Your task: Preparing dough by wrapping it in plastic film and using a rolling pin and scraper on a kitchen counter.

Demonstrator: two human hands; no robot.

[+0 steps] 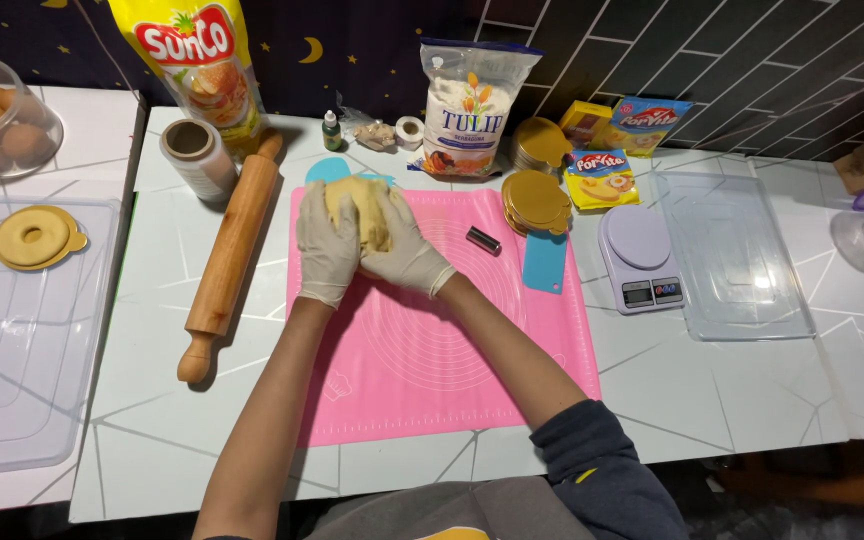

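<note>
Nearest the camera: a dark blue-grey sleeve (602, 470) pushed up above the elbow, both bare forearms reaching forward over a pink silicone mat (432, 370) on a white table (202, 440).

At the far edge of that mat, a dough lump (364, 205), pale yellow and thick, partly overlapping a light blue piece behind it. Left hand (327, 245), in a white glove, cupped against the lump's left side, fingers curled close round it and not spread. Right hand (407, 250), gloved the same, wrapped over the right side and front, fingers likewise closed on the dough, palm low against the mat. Hands touching each other at the front of the lump.

Judged from this grip: kneading or gathering in hand, dough pressed together into one mass, not yet flattened. Wooden rolling pin (232, 250) lying untouched just left of the mat, slanted along its edge. Next move seems to call for even pressure from both palms, keeping the lump on the mat and clear of the small dark cylinder (483, 240) lying near the right hand.

Around it: blue scraper (545, 262) at the mat's right edge, stack of gold round boards (537, 200) just behind it, kitchen scale (640, 255) farther right, clear plastic lid (732, 260) beside that. Along the wall, flour bag (467, 105), yellow oil pouch (207, 65), roll of film (197, 155). Far left, a ring-shaped pastry (34, 237) on a gold board.
</note>
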